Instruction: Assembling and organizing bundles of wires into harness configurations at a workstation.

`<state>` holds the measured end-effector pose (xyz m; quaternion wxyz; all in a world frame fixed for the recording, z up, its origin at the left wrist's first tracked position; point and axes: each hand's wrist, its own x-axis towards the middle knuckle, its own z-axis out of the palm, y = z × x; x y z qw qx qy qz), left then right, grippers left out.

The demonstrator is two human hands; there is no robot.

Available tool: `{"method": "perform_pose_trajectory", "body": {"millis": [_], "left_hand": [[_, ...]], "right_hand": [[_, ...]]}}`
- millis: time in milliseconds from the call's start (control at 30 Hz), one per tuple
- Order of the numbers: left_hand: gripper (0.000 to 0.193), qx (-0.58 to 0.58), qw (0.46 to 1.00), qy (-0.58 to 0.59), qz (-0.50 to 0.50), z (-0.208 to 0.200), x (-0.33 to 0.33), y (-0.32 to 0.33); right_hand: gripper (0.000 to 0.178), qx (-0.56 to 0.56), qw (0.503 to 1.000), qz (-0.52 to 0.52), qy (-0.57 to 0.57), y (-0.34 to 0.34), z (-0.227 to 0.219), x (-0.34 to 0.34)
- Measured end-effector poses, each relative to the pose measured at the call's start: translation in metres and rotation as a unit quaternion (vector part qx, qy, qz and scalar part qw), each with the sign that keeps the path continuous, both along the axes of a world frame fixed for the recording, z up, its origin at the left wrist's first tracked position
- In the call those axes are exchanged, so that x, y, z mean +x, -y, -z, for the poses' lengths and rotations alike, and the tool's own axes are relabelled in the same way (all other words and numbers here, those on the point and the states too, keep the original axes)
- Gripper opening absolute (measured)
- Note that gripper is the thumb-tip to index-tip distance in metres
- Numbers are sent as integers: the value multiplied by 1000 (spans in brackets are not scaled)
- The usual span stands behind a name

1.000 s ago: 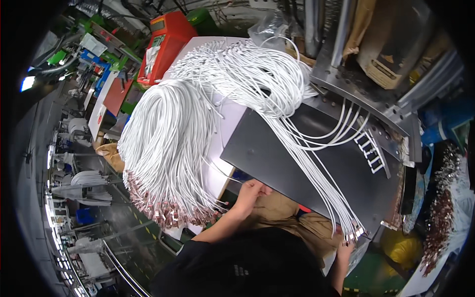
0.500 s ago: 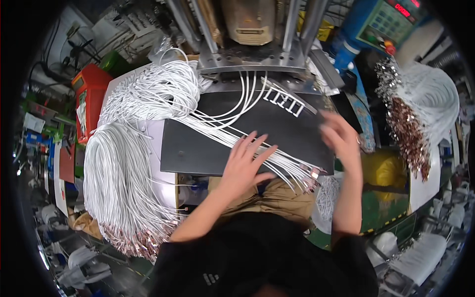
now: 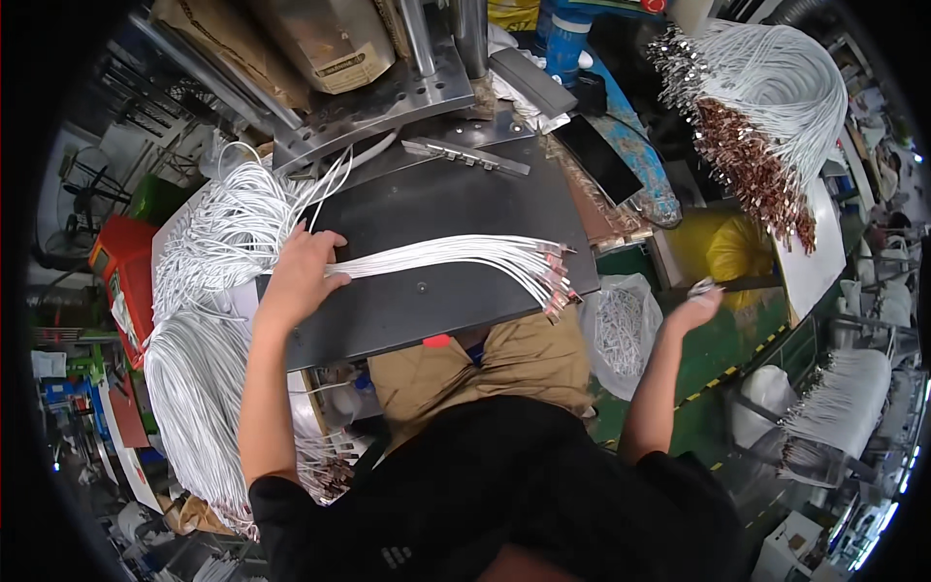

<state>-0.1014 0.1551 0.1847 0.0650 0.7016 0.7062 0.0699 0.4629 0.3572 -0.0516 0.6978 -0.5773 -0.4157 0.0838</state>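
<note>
left hand point(image 3: 301, 274) grasping a white cable bundle point(image 3: 446, 250) on the black bench point(image 3: 388, 310)
the bundle lies across the bench, reddish-brown connector ends point(image 3: 555, 281) fanned near its right edge; the left grip curls over it, thumb and fingers either side. the right hand point(image 3: 694, 308), right of a clear plastic bag point(image 3: 619, 385), pinches a small whitish piece point(image 3: 703, 287), too blurred to identify.

A: What garments are shown?
B: A black shirt point(image 3: 504, 475) with short sleeves point(image 3: 276, 509), bearing a small pale mark point(image 3: 396, 557); tan trousers point(image 3: 538, 361), visibly creased.
A: And below the sleeves?
B: Bare forearms point(image 3: 267, 417); left hand point(image 3: 301, 275) and right hand point(image 3: 692, 310) ungloved.
</note>
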Motion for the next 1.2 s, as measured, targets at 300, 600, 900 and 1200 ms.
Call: {"method": "perform_pose_trajectory", "body": {"millis": [300, 600, 900, 1200], "left_hand": [[17, -8, 976, 184, -117, -16, -18, -5], [19, 83, 946, 314, 19, 14, 104, -64], [24, 4, 992, 118, -42, 25, 5, -16], [30, 126, 978, 147, -79, -9, 62, -32]], "right_hand": [[31, -308, 934, -148, 100, 82, 81, -21], [60, 23, 707, -523, 475, 39, -258, -260], [33, 12, 649, -517, 559, 32, -218, -304], [18, 164, 663, -511, 523, 23, -214, -292]]}}
